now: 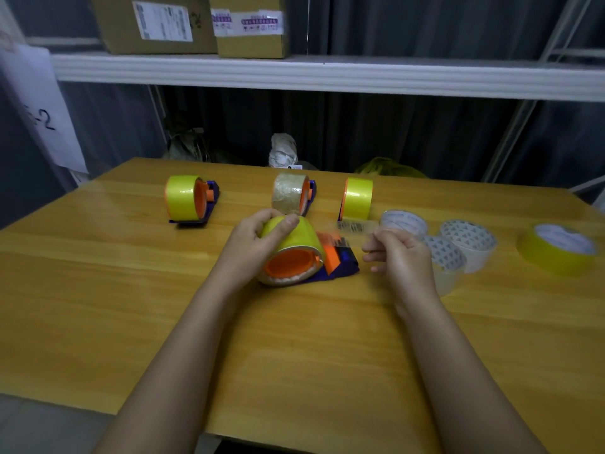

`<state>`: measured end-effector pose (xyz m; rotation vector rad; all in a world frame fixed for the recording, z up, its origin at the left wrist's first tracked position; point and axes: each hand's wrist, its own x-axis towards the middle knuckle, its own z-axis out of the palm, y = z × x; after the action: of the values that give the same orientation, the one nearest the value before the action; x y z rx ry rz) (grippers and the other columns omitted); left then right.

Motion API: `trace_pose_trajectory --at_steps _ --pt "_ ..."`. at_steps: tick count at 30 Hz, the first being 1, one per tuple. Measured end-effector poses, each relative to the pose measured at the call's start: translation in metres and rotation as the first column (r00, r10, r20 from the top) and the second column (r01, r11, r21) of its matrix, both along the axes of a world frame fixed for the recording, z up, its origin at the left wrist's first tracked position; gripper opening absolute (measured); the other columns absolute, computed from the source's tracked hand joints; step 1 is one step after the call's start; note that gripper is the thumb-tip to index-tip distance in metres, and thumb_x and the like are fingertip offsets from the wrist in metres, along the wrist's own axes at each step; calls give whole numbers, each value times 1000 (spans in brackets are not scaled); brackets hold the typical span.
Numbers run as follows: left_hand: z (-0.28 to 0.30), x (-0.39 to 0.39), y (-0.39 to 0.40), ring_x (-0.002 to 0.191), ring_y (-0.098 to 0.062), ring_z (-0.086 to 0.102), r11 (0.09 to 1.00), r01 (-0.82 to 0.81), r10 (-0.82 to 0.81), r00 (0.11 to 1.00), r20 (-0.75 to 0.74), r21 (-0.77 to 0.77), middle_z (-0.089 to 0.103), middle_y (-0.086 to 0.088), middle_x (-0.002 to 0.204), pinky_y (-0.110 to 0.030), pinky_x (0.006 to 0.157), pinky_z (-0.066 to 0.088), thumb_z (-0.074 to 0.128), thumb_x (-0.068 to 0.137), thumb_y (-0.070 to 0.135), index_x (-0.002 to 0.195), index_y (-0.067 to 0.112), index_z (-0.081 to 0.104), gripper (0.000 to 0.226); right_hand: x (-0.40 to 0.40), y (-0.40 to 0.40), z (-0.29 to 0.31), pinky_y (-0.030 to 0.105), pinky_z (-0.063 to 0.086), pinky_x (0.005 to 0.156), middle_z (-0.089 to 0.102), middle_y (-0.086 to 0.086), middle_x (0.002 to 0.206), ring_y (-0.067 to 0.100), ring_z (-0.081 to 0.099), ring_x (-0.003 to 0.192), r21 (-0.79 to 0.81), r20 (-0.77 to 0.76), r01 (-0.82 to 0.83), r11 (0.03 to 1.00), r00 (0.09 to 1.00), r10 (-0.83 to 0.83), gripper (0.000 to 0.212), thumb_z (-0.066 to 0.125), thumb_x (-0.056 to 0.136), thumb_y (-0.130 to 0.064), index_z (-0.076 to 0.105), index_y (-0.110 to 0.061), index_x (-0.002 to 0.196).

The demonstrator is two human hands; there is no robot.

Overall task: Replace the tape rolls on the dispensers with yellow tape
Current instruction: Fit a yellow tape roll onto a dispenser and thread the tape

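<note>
Filling most of the frame, the wooden table [98, 290] runs from the bottom edge up to the middle, with a white shelf [327, 73] across the top carrying two cardboard boxes [157, 24] at upper left.

On the far side of the table three dispensers stand in a row: the left dispenser [191, 201] and the right dispenser [357, 198] carry yellow tape, while the middle dispenser [293, 194] carries a clear roll.

At centre frame lies the near dispenser [327, 260], orange and blue, with a yellow roll [288, 237] seated on its orange hub. My left hand [252, 244] grips that roll, fingers curled over its top and thumb pressed on its face.

At far right a loose yellow roll [556, 250] lies flat on the table. Between it and my right hand are three pale rolls [468, 240], close together.

My right hand [402, 257], just right of the near dispenser, pinches a strip of clear tape [355, 227] between thumb and fingertips; the strip is blurred.
</note>
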<state>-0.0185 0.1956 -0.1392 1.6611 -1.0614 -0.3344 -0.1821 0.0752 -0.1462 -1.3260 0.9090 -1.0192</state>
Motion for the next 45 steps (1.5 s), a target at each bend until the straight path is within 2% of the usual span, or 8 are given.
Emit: trace_pose_trajectory --at_steps 3,7,10,15,20,23,33,45 --pt "9 7 1 90 -3 55 994 -18 8 996 89 110 58 11 100 -8 61 41 53 84 57 97 37 59 25 3 0 0 15 47 47 66 3 71 10 60 61 93 52 -61 994 997 56 20 53 96 -17 65 -13 80" --pt "19 11 -4 118 -13 47 980 -77 19 952 305 181 51 6 124 -17 80 37 43 96 47 128 25 54 41 5 0 -2 18 50 54 65 1 69 8 60 60 106 82 -87 991 993 79 21 53 96 -19 65 -11 81" --pt "26 -3 -11 131 -15 37 937 -155 -14 879 477 313 40 3 144 -30 95 35 40 90 60 139 26 44 60 6 1 -6 16 45 50 61 -1 66 7 56 58 17 17 -62 998 998 62 23 50 97 -19 63 -14 79" --pt "27 -16 -20 118 -16 46 903 -259 -88 672 735 344 52 3 128 -28 83 39 54 70 76 129 25 51 79 8 -1 -10 20 49 56 59 -1 68 10 58 66 -18 -26 -28 999 999 27 26 50 98 -21 60 -14 74" --pt "32 -15 -20 113 -17 50 886 -265 -140 631 763 381 55 0 126 -25 78 35 56 69 74 128 22 51 79 10 -2 -16 44 55 84 63 -1 77 19 62 81 -96 -136 -12 995 991 -1 29 51 97 -27 60 -19 70" --pt "33 -11 -19 113 -18 49 873 -246 -178 642 746 420 54 0 126 -27 79 38 51 69 77 128 21 51 81 12 0 -17 50 53 85 68 1 83 22 65 86 -143 -202 -35 989 979 6 29 47 98 -31 58 -20 74" --pt "31 -20 -22 116 -17 48 880 -265 -200 547 813 394 54 1 127 -34 91 42 38 82 74 132 24 52 73 13 -11 -27 46 57 74 69 3 90 13 68 80 -239 -284 -22 971 958 -48 25 34 102 -31 46 -22 82" --pt "44 -33 -41 128 -27 40 713 -364 -449 419 789 599 47 -7 137 -40 93 41 45 73 80 137 23 48 85 14 -17 -28 37 60 65 73 2 86 9 71 73 -212 -302 -9 977 952 -57 23 32 103 -27 44 -23 83"
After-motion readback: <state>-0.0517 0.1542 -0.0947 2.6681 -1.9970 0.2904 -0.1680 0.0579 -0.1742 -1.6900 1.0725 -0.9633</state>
